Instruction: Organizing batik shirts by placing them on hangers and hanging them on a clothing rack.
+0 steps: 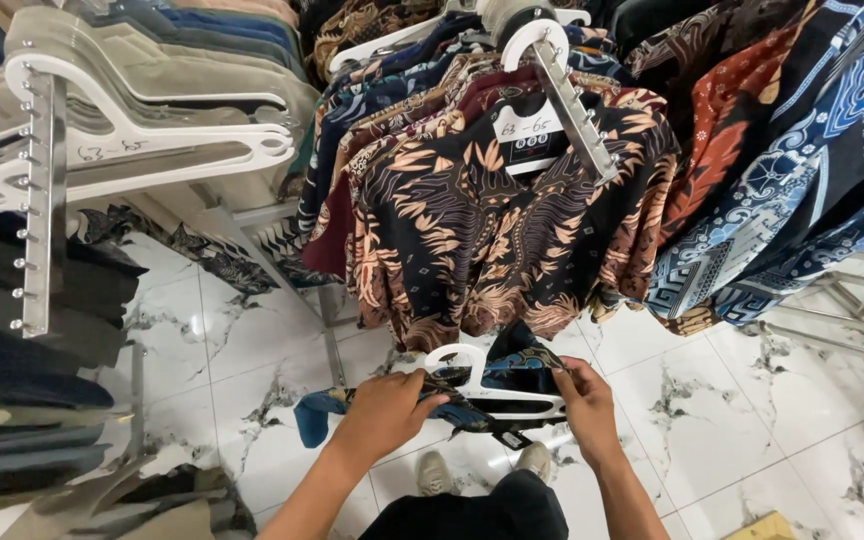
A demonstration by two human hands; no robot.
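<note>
At the far left, a steel rack arm carries white plastic hangers with beige folded garments, dark clothes stacked below. Open white marble floor lies between that rack and the hands. The left hand has its grip closed on a dark blue patterned shirt draped over a white plastic hanger; the right hand pinches the shirt's other shoulder. Directly above hangs a crowded row of brown leaf-print shirts, then blue batik garments, leaving bare floor toward the right edge.
</note>
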